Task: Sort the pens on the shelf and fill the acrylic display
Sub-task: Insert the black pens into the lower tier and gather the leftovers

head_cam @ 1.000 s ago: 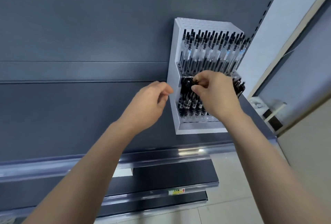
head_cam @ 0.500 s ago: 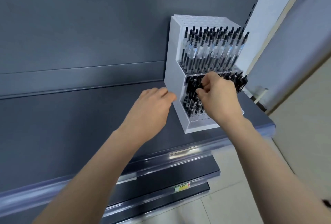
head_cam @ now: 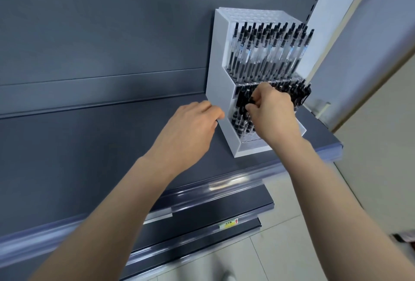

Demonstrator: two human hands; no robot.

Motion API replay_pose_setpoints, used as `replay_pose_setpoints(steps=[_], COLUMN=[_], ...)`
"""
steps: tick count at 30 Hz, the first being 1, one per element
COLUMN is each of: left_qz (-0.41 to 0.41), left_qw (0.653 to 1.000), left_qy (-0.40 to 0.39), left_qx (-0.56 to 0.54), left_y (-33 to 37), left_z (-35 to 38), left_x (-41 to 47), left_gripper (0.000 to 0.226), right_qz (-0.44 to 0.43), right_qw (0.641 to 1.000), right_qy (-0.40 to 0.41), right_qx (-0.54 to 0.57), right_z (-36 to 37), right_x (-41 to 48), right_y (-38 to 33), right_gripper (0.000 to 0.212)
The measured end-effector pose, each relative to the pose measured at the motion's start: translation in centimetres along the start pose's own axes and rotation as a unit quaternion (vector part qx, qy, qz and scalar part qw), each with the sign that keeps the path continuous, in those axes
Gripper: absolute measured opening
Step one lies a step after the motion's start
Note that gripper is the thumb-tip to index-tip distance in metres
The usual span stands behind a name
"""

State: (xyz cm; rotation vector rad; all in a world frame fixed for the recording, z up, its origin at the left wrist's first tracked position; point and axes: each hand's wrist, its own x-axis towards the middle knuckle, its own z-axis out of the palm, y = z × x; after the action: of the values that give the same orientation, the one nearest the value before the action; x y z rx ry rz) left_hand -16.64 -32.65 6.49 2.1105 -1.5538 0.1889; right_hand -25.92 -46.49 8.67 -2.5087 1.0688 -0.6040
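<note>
A white stepped acrylic display point(head_cam: 219, 92) stands at the right end of the dark grey shelf point(head_cam: 89, 157). Its upper tier holds several upright clear-barrelled pens with black caps point(head_cam: 267, 51). The lower tier holds several black pens point(head_cam: 241, 121). My right hand point(head_cam: 272, 114) reaches into the lower tier, its fingers curled and pinching black pens at their tops. My left hand point(head_cam: 190, 130) sits just left of the display, fingertips touching its front left edge, fingers loosely bent and holding nothing.
The shelf's front edge carries a shiny price rail point(head_cam: 224, 182). Lower shelves point(head_cam: 213, 220) with a small label point(head_cam: 228, 224) lie below. A white upright post point(head_cam: 323, 22) and a wall stand to the right. Tiled floor shows at the bottom right.
The view has shifted, so the display appears lower and more from its left side. My right hand stays at the lower-tier pens. My left hand has closed in on the display's left edge.
</note>
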Motion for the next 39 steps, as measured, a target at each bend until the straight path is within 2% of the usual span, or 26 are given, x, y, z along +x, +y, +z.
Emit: replay_pose_setpoints(steps=[6,10,13,19,23,26,29,35,39], left_qz=[-0.023,-0.041,-0.035,-0.147,-0.243,-0.293,-0.324,-0.378,-0.376], left_qw=[1.000,0.998,0.989,0.948,0.920,0.898,0.881,0.864,0.871], left_qy=[0.009,0.031,0.069,0.083,0.078,0.111,0.133,0.125,0.128], left_qx=[0.007,0.044,0.128,0.268,0.296,0.310,0.318,0.308,0.290], left_y=[0.6,0.6,-0.2,-2.0,-3.4,-4.6,-6.1,-10.7,-14.3], left_z=[-0.4,-1.1,-2.3,-6.1,-8.4,-10.8,-13.2,-19.5,-22.9], left_x=[-0.1,-0.3,-1.0,-7.8,-14.2,-19.0,-23.7,-34.5,-38.7], left_gripper=[0.026,0.024,0.020,0.025,0.024,0.026,0.025,0.023,0.027], right_qz=[0.006,-0.083,-0.191,-0.344,-0.417,-0.457,-0.474,-0.456,-0.416], right_qw=[0.999,0.997,0.981,0.924,0.889,0.870,0.862,0.867,0.884], right_qy=[-0.030,0.006,-0.037,-0.145,-0.181,-0.180,-0.180,-0.199,-0.212], right_qx=[-0.017,-0.004,0.001,-0.082,-0.058,-0.041,-0.021,0.023,0.025], right_z=[-1.8,-4.0,-4.0,0.6,3.3,4.7,6.5,11.4,14.3], right_x=[-0.3,-0.6,-1.0,-2.4,-5.6,-8.4,-11.6,-18.9,-21.2], right_y=[0.8,-1.1,-4.1,-9.3,-14.2,-18.7,-23.3,-33.3,-38.0], right_gripper=[0.019,0.017,0.025,0.039,0.041,0.040,0.039,0.040,0.038])
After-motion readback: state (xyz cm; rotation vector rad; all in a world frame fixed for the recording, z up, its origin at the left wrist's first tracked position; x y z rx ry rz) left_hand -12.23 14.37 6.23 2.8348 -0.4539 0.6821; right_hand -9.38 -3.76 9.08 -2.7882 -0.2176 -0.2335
